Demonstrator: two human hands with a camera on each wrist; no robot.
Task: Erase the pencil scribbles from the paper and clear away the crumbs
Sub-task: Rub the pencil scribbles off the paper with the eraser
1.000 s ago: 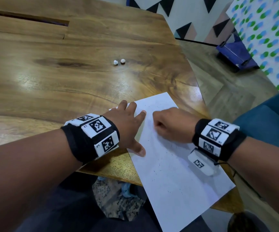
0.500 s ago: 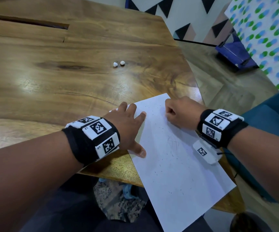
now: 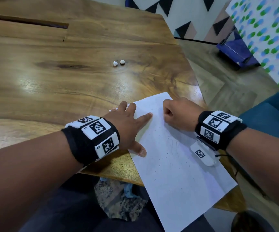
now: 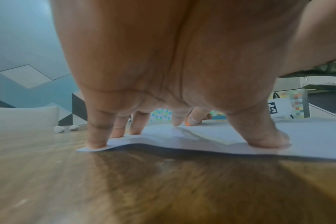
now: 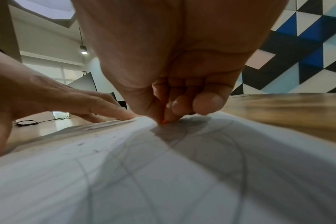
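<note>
A white sheet of paper (image 3: 177,173) lies on the wooden table (image 3: 51,89), its near corner hanging over the edge. Faint pencil scribbles (image 3: 172,143) and dark eraser crumbs (image 3: 160,159) are scattered over it. My left hand (image 3: 128,124) presses the sheet's left edge flat with spread, straight fingers (image 4: 96,136). My right hand (image 3: 177,114) is curled into a fist near the sheet's far end. It pinches a small orange eraser (image 5: 163,121) against the paper, and only the eraser's tip (image 4: 187,124) shows. Grey pencil lines (image 5: 125,166) cross the sheet under the right wrist.
Two small white lumps (image 3: 117,62) lie farther out on the table. The table's right edge runs just beside the paper. Beyond it are a floor, a blue box (image 3: 236,51) and a teal seat (image 3: 269,118).
My right hand, still holding the eraser, has slid away from me along the paper toward its far end. The left hand has stayed in place on the sheet.
</note>
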